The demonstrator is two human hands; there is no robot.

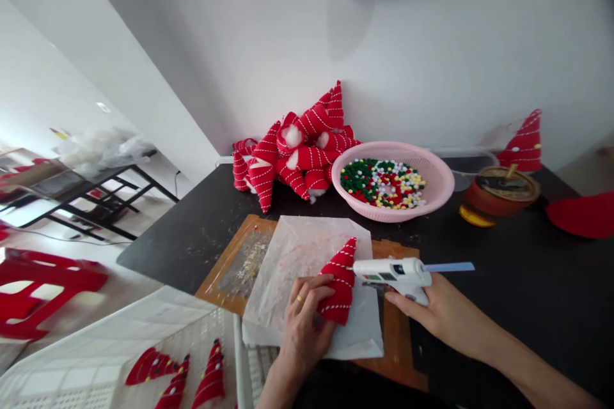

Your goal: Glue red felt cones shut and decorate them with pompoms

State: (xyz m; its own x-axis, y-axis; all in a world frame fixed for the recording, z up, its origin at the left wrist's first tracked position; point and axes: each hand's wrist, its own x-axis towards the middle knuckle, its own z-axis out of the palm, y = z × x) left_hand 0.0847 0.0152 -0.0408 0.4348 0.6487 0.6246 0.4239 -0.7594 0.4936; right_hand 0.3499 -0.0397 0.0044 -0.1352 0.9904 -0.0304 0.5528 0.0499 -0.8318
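Observation:
A red cone-shaped fabric hat (339,287) with white stitched stripes lies on a white sheet of paper (292,255). My left hand (309,319), a ring on one finger, is closed on the cone's left side and base. My right hand (439,310) grips a white hot glue gun (393,270) by its handle. The gun's nozzle points left and meets the cone's right edge; whether it touches the fabric I cannot tell. A translucent glue stick (449,266) sticks out of its back. Beyond the paper stands a pink basket (439,182) of small coloured pompoms (384,184).
Several striped red cones (297,156) are heaped against the wall. At right are a brown pot (501,195), a decorated cone (525,144) and red fabric (582,214). A white crate (158,307) at lower left holds decorated cones (211,377). A red stool (48,287) stands farther left.

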